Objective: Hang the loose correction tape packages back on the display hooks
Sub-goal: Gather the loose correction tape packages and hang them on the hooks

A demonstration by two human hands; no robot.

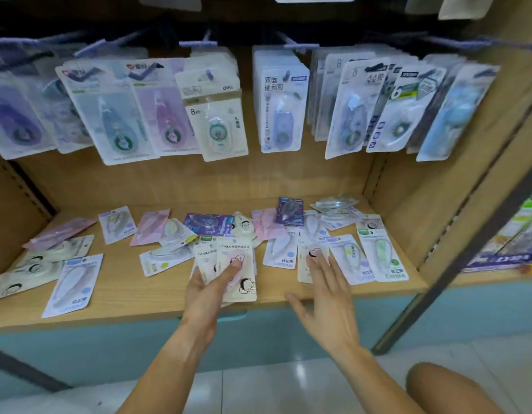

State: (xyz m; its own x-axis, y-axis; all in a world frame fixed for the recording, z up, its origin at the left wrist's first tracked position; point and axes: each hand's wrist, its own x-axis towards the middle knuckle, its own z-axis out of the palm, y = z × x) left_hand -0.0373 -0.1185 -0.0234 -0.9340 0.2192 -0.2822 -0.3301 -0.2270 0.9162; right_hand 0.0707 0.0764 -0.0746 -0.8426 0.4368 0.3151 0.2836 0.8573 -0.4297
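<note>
While left hand (209, 289) grips cream packages (239, 270) at shelf edge (139, 316) — right hand (327, 297) spread, beside.

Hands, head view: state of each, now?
Left hand: grips two cream Campus packages.
Right hand: open, fingertips on a cream package on the shelf.

wooden shelf (288, 297), glossy tiled floor (288, 383)

You have two hands in view, the left hand (205, 289) and the right hand (326, 289). Roughly twenty loose correction tape packages (72, 283) lie scattered on the one wooden shelf (145, 306); overlaps prevent an exact count. Above, about ten rows of hung packages (281, 100) fill the display hooks (199, 43).
</note>
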